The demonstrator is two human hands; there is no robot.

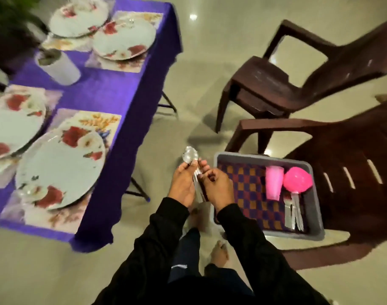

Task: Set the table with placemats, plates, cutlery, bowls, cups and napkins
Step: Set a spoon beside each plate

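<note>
Spoons [193, 168] in both hands' grip

Both hands [183, 183] [217, 188] together, grips seemingly curled.

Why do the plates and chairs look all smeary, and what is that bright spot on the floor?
Head view: motion blur smears the plates and chairs; the hands holding spoons look a bit sharper. The bright spot is lamp glare on the shiny floor. The wide lens bends the table edges.
</note>
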